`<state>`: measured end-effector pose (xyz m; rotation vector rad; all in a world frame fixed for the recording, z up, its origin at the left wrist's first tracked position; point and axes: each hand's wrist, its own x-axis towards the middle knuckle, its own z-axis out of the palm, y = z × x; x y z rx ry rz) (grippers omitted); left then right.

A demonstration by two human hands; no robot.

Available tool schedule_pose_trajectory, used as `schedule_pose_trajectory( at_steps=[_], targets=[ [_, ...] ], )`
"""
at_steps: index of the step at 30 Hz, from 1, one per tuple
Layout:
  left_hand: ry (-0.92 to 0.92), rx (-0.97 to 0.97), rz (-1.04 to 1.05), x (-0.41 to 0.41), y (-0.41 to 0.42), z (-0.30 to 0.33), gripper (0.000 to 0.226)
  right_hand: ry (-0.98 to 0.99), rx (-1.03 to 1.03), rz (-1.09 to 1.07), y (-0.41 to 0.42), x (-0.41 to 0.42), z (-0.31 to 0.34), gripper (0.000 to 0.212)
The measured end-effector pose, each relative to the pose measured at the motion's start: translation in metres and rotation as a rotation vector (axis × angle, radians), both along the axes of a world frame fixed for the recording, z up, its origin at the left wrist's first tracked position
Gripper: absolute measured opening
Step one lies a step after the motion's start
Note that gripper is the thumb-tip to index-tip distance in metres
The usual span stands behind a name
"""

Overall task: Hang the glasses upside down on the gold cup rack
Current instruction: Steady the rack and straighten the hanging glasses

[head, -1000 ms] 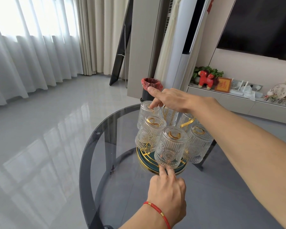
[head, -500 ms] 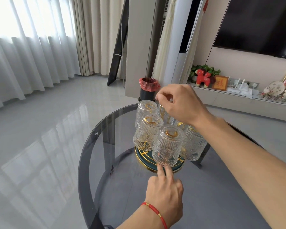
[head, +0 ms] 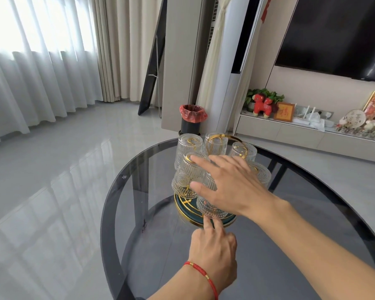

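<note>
**With every glass hung, the rack gets a last steadying**

While the left hand point(head: 212, 252) presses two straight fingers point(head: 208, 224) against the near rim of the rack point(head: 182, 204), holding nothing, the right hand point(head: 230, 185) lies open and spread over the front glasses point(head: 191, 169), fingers wide and resting on their upturned bases without gripping. All visible glasses hang upside down on the gold arms, above the rack's base on the tabletop point(head: 139, 213). Judging by this, the hanging looks finished or nearly so; what remains would be a gentle check that each glass sits firm, then lifting both hands away without knocking one.
</note>
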<state>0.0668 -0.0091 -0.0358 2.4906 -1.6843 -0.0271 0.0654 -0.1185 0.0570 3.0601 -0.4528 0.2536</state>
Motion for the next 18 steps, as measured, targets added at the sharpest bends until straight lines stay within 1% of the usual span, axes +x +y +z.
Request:
schedule_pose_trajectory(
  at_steps=[3, 9, 18],
  targets=[
    [0.001, -0.022, -0.006, 0.0, 0.001, -0.001, 0.02, -0.018, 0.033, 0.014, 0.001, 0.001, 0.0, 0.07],
    [-0.016, -0.019, -0.002, 0.001, 0.002, 0.001, 0.02, -0.049, 0.053, 0.049, 0.007, 0.002, 0.001, 0.061],
    [-0.022, -0.002, -0.003, 0.001, 0.001, 0.002, 0.02, -0.033, 0.027, 0.063, 0.01, 0.001, 0.0, 0.066]
  ],
)
